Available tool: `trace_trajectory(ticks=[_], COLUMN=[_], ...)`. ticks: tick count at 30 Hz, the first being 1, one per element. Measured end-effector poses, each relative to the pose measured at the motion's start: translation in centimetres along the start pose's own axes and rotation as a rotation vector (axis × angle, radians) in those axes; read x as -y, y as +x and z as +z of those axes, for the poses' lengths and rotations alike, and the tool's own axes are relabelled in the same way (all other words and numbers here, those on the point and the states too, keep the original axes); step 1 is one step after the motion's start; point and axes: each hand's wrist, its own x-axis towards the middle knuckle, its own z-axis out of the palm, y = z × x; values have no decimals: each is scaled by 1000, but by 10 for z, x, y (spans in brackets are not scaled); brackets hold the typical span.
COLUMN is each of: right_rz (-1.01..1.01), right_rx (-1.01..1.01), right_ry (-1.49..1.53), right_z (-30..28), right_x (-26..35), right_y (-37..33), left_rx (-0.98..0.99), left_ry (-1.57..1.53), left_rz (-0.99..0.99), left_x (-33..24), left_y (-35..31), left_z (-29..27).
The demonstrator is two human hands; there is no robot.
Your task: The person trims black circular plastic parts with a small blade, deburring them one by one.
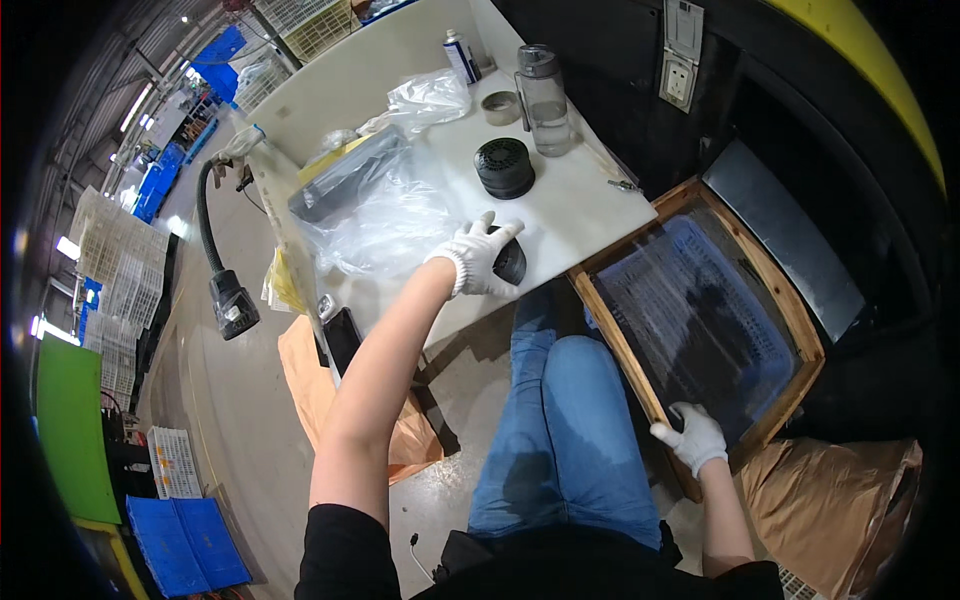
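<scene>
My left hand, in a white knit glove, is closed around a black round ribbed part at the near edge of the white table. Farther back on the table stands a stack of similar black round parts with a slotted top. My right hand, gloved the same way, grips the near left rim of a wooden frame, its thumb on the outer side. Inside that frame sits a blue plastic basket; its dark contents are hard to make out.
Clear plastic bags cover the table's left part. A water bottle, a tape roll and a spray can stand at the back. A gooseneck lamp hangs left. Brown paper sacks lie at right. Dark machinery borders the frame.
</scene>
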Motion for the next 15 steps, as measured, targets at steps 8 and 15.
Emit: trace_trajectory(ticks=[8, 15], right_rz=[-141, -136], right_rx=[-7, 80], right_ry=[-45, -45], right_z=[31, 23], right_x=[-24, -30], right_y=[-3, -8], left_rx=[270, -176], left_ry=[33, -198], left_rz=[-79, -8], left_x=[-12, -1], left_y=[23, -22], left_z=[-10, 10])
